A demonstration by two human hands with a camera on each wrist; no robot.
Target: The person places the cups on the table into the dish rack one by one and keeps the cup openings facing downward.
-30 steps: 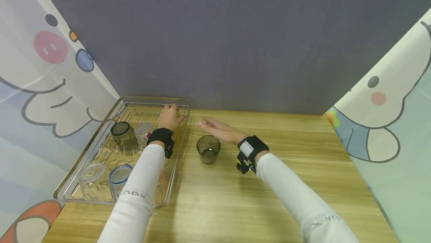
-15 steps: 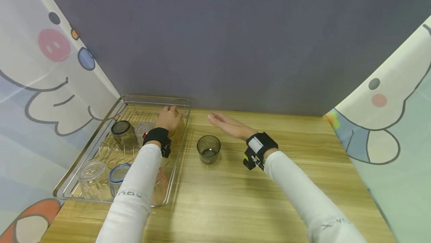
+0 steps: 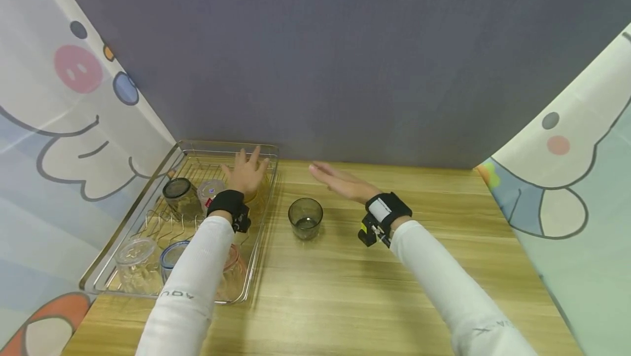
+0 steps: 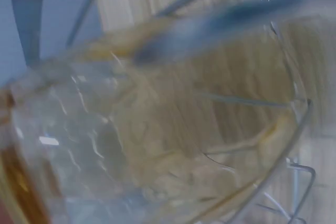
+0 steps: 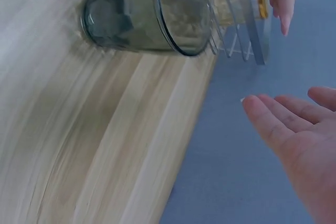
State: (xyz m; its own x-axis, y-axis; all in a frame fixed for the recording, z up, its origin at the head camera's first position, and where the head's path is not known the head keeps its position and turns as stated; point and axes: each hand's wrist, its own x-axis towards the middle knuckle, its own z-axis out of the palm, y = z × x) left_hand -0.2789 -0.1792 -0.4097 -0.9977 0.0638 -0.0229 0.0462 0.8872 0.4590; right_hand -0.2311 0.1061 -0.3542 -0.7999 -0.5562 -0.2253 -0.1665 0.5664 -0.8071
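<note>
My left hand point(image 3: 246, 174) is spread, fingers straight, over the back right of the wire drying rack point(image 3: 259, 252). It holds nothing. Beside and below it stands an amber-tinted glass point(image 3: 261, 194), partly hidden by the hand; a blurred, ribbed glass point(image 4: 184, 108) fills the left wrist view. My right hand point(image 3: 343, 182) hovers above the table with straight fingers and nothing in its grasp. Just left of that hand, a smoky grey glass point(image 3: 305, 218) stands upright on the wood. The right wrist view shows this grey glass point(image 5: 142, 17) apart from my fingers point(image 5: 262, 116).
On the rack stand a dark glass point(image 3: 179, 197), a clear glass point(image 3: 210, 194), another clear glass point(image 3: 138, 265), a blue-rimmed glass point(image 3: 172, 257) and a pinkish glass point(image 3: 233, 276). A grey wall point(image 3: 345, 71) rises behind the wooden table point(image 3: 419, 290).
The left hand's fingers have gone from curled near the amber glass to spread apart. My right hand has drawn back to the right from the grey glass, which has stayed in place.
</note>
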